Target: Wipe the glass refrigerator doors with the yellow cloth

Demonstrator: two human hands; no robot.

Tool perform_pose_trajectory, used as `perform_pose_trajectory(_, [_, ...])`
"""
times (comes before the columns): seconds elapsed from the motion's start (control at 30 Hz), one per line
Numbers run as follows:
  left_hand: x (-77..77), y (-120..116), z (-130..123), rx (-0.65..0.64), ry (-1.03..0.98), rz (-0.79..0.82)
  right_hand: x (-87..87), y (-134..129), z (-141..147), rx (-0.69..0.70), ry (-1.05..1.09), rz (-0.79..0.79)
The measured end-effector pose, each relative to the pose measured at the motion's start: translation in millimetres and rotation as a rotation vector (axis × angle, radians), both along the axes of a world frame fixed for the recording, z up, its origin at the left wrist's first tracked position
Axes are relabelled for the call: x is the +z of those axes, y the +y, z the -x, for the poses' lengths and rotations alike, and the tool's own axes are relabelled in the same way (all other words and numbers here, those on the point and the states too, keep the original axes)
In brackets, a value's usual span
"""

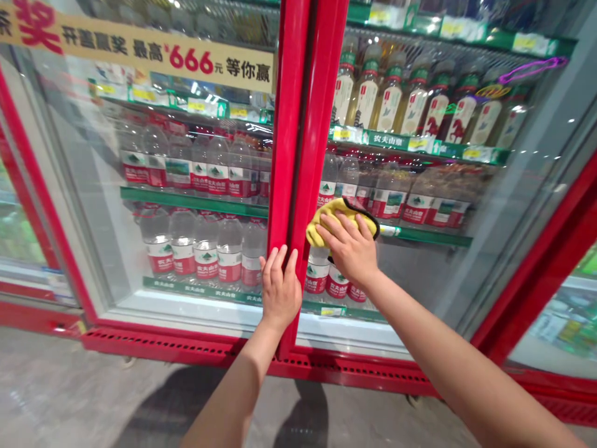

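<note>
My right hand (352,246) presses a yellow cleaning cloth (321,227) with a dark edge flat against the right glass door (420,280) of a drinks fridge. Its fingers lie across the cloth and the palm side is hidden. Lower and to the left, my left hand (281,286) rests with its fingers stretched out on the red door frame (285,155), where the two doors meet. It holds nothing that I can see.
Behind the glass, water bottles (228,252) and tea bottles (390,99) stand on green-edged shelves (196,202). A promotional strip (140,46) crosses the left door. Red fridge frames continue on both sides. Below lies a grey floor (60,386) with shadows on it.
</note>
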State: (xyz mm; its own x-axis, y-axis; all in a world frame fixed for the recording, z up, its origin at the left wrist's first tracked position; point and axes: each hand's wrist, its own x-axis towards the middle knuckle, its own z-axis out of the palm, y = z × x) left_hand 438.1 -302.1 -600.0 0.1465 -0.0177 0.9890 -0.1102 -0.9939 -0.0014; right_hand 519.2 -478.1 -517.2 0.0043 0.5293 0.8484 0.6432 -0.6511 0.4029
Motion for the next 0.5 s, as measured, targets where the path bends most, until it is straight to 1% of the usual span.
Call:
perform_pose_trajectory(0.03, [0.3,-2,-1,-0.006,0.002,0.002,-0.9,6,2,-0.024,0.019,-0.069])
perform_pose_trajectory(0.07, [0.5,-3,-2,-0.009,0.002,0.003,-8.6,12,4,-0.039,0.032,-0.12])
perform_pose_trajectory(0.13, [1.0,-6,-3,-0.01,-0.005,0.002,-37.8,22,8,-0.055,0.039,-0.155])
perform_pose_trajectory(0.17, [1.1,-7,-3,-0.009,-0.008,0.001,-54.1,24,10,-0.05,0.027,-0.127])
perform_pose_trajectory(0.2, [1.3,-8,-3,-0.008,-0.008,0.0,-68.1,25,11,-0.033,0.003,-0.066])
perform_pose_trajectory(0.23, [1.4,-10,-3,-0.008,-0.005,-0.002,-77.8,23,11,-0.009,-0.02,0.008])
perform_pose_trajectory(0.27, [1.5,-11,-3,-0.008,0.001,-0.004,-82.2,18,10,0.014,-0.037,0.072])
perform_pose_trajectory(0.3, [1.5,-13,-3,-0.01,0.009,-0.007,-81.8,12,8,0.025,-0.041,0.1])
perform_pose_trajectory(0.33, [1.5,-14,-4,-0.012,0.017,-0.011,-77.7,4,6,0.017,-0.029,0.081])
perform_pose_trajectory(0.37, [1.5,-16,-5,-0.013,0.025,-0.017,-72.1,-5,4,-0.012,-0.007,0.014])
perform_pose_trajectory(0.43, [1.4,-20,-7,-0.011,0.047,-0.036,-65.6,-24,-1,-0.103,0.041,-0.203])
perform_pose_trajectory(0.47, [1.5,-22,-8,-0.006,0.058,-0.048,-68.3,-32,-2,-0.143,0.058,-0.309])
perform_pose_trajectory(0.5, [1.6,-24,-9,0.002,0.069,-0.06,-75.8,-39,-3,-0.168,0.069,-0.386])
